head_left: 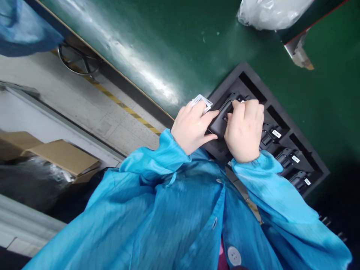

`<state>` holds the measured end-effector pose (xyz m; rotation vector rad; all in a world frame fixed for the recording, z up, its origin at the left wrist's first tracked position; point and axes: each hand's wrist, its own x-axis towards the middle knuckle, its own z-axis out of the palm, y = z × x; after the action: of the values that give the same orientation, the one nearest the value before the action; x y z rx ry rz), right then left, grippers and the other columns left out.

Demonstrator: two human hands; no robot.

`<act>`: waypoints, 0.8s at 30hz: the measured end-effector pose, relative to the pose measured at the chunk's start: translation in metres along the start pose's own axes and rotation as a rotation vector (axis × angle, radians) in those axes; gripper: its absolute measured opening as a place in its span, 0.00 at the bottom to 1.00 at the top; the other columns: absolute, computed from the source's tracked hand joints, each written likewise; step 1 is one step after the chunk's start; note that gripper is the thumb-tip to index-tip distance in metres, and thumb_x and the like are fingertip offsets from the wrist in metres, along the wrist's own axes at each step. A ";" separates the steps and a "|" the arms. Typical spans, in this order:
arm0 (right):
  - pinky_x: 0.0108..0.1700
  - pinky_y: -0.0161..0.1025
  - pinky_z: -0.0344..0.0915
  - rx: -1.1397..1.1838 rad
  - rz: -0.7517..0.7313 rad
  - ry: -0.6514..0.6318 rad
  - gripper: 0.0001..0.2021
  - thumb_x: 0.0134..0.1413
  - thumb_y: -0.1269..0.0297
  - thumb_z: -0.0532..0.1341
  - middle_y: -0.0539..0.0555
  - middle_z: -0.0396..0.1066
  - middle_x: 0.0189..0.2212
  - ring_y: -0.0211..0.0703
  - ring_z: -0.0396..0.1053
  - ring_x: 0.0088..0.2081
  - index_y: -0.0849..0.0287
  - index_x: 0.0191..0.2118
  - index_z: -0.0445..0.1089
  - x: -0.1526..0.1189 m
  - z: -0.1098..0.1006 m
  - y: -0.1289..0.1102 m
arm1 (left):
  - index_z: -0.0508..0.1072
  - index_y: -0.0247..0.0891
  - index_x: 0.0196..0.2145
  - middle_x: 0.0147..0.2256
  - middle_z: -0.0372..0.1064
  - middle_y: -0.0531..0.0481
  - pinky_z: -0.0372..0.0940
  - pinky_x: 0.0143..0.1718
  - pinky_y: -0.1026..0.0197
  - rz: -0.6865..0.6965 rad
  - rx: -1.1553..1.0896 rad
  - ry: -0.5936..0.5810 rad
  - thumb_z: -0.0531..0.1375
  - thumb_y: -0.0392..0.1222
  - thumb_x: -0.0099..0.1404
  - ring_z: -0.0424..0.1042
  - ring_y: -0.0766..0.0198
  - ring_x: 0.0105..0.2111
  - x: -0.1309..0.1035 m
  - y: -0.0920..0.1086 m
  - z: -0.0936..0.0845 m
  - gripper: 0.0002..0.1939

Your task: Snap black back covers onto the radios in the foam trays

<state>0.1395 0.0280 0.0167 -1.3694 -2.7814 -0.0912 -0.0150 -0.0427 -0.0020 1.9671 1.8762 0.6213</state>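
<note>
My left hand (pixel 191 127) has a small stack of white paper pieces with dark edges (pixel 207 102) tucked in its curled fingers. Its thumb and forefinger reach to the near side of a black handheld device (pixel 218 126). Over that same device my right hand (pixel 244 131) is closed, thumb and fingers bent at its upper part; the fingertips are partly hidden. The device lies at one end of a dark grey foam tray (pixel 244 69). Beside my right hand, more black devices with white labels (pixel 287 157) sit in the tray's compartments.
The tray rests on a green worktop (pixel 182 45). A clear plastic bag (pixel 270 13) and a metal-edged corner with torn tape (pixel 299 56) are at the top right. On the left are a round stool frame (pixel 78 60), open cardboard boxes (pixel 62 155) and another person's blue sleeve (pixel 25 30).
</note>
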 end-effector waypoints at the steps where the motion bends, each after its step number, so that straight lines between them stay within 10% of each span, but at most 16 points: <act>1: 0.46 0.55 0.61 0.007 0.009 0.002 0.21 0.65 0.65 0.45 0.69 0.63 0.45 0.58 0.60 0.46 0.68 0.57 0.63 -0.001 0.000 -0.002 | 0.67 0.38 0.57 0.46 0.64 0.40 0.62 0.48 0.47 -0.004 0.002 0.000 0.66 0.56 0.57 0.65 0.47 0.48 0.000 0.000 0.000 0.34; 10: 0.58 0.49 0.60 0.315 -0.001 0.002 0.29 0.60 0.71 0.49 0.65 0.62 0.54 0.51 0.59 0.54 0.71 0.66 0.50 -0.017 -0.016 0.012 | 0.62 0.49 0.62 0.43 0.64 0.41 0.62 0.41 0.52 0.041 0.205 -0.115 0.65 0.53 0.58 0.66 0.46 0.45 0.009 0.011 -0.016 0.36; 15: 0.65 0.54 0.50 0.232 -0.005 0.029 0.21 0.59 0.75 0.50 0.57 0.66 0.56 0.52 0.56 0.60 0.62 0.56 0.68 -0.033 -0.027 0.012 | 0.64 0.44 0.61 0.44 0.66 0.39 0.63 0.41 0.51 0.137 0.355 -0.133 0.66 0.50 0.58 0.67 0.44 0.45 0.015 0.015 -0.022 0.35; 24: 0.66 0.59 0.47 0.301 0.037 0.048 0.23 0.62 0.71 0.48 0.60 0.59 0.62 0.56 0.54 0.61 0.66 0.61 0.63 -0.047 -0.013 -0.001 | 0.64 0.33 0.61 0.43 0.69 0.36 0.64 0.46 0.49 0.315 0.429 -0.246 0.59 0.53 0.63 0.69 0.47 0.44 0.026 0.006 -0.026 0.32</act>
<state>0.1675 -0.0100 0.0269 -1.3216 -2.5947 0.2807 -0.0230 -0.0180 0.0252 2.5054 1.6609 0.0397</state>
